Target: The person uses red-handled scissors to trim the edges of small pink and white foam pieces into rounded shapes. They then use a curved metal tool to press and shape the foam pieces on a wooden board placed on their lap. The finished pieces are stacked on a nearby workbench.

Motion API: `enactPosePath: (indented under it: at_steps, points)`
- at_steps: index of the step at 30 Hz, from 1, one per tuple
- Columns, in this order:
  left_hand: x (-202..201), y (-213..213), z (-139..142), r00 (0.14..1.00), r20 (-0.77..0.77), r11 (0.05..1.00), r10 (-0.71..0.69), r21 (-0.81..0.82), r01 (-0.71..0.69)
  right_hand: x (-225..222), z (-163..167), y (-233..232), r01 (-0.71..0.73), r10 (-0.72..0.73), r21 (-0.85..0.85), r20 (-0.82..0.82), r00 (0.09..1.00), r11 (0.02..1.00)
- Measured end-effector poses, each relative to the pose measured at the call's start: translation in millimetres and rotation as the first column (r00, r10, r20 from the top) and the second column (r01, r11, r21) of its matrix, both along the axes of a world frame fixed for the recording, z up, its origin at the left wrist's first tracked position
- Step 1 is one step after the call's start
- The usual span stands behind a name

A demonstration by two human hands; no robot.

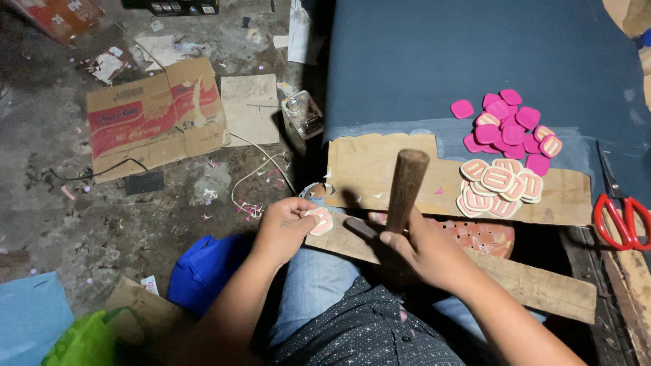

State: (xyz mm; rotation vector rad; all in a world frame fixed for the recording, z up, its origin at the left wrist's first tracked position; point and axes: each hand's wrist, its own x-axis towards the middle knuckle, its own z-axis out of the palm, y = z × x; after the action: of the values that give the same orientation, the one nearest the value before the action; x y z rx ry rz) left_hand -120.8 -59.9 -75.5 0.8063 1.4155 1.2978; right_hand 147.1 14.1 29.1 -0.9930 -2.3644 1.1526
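My left hand pinches a small cream and pink rounded-square piece at the near left end of a wooden plank lying across my lap. My right hand grips a brown wooden handle that stands upright, together with a dark metal tool lying flat under the fingers. A stack of cream and pink slotted pieces rests on a cardboard sheet. Behind it lies a heap of plain pink pieces on the dark blue surface.
Red-handled scissors lie at the right edge. A flattened cardboard box, a clear plastic bottle, a white cord and paper scraps litter the floor on the left. A blue cloth and green bag lie near my left knee.
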Motion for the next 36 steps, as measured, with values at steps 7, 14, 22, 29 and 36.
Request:
enactPosePath:
  at_steps: [7,14,22,29,36]
  points:
    - [3,-6,14,0.986,-0.168,0.999,-0.004,0.047,0.012,-71,9,32,0.134,-0.121,-0.035,0.256,0.959,0.99]
    - [8,-10,29,0.975,-0.222,1.0,0.009,0.021,-0.005,-103,10,57,-0.027,0.002,0.065,0.359,0.933,0.998]
    - [10,-9,11,0.996,-0.063,0.997,0.063,0.045,-0.06,-84,14,54,-0.071,0.041,0.071,0.359,0.932,0.995]
    - [1,-2,1,0.997,0.062,0.985,0.052,-0.166,-0.041,-73,11,26,-0.068,-0.01,0.181,0.396,0.918,0.981]
    - [0,-4,10,0.978,-0.207,0.994,0.013,-0.099,-0.034,-82,9,27,-0.045,-0.016,0.183,0.32,0.947,0.982]
